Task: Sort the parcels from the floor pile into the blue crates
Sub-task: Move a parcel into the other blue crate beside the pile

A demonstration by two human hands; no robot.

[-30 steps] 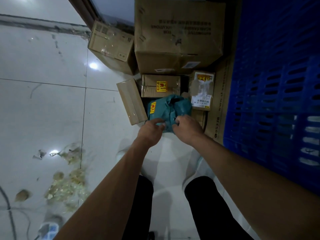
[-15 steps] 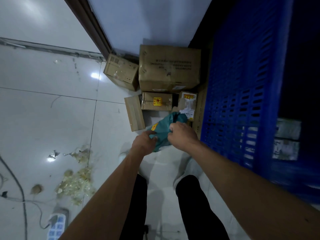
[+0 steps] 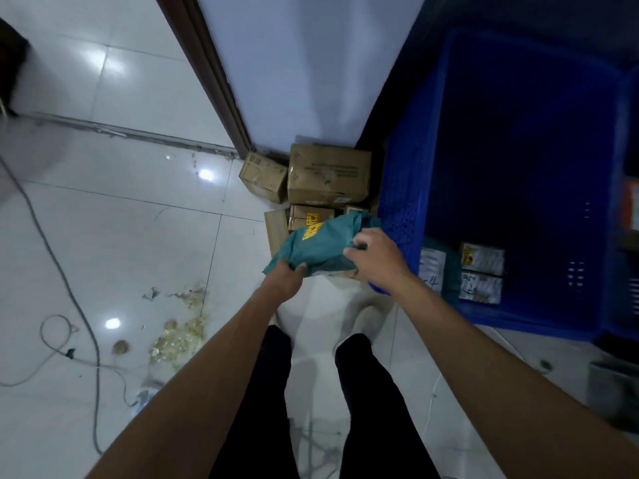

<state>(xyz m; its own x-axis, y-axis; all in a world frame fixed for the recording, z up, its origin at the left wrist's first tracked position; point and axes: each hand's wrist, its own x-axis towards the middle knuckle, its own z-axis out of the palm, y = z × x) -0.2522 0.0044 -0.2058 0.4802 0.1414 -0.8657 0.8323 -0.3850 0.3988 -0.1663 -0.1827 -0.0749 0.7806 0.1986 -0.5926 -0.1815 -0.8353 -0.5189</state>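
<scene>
Holding a teal parcel bag [image 3: 321, 242] clear of the floor [image 3: 103, 236], both hands are clamping on it: the left hand [image 3: 285, 278] is gripping its near left end, the right hand [image 3: 375, 252] is pinching its right side, the two hands apart. The bag is hanging just beside the left wall of the blue crate [image 3: 408, 188], outside it, over the pile of cardboard boxes [image 3: 328, 178] that is sitting against the room wall's foot. Inside the crate, at its near edge, labelled parcels [image 3: 482, 259] are lying. A cable [image 3: 52, 250] and pale scraps [image 3: 179, 337] are lying on the floor toward its left edge.
</scene>
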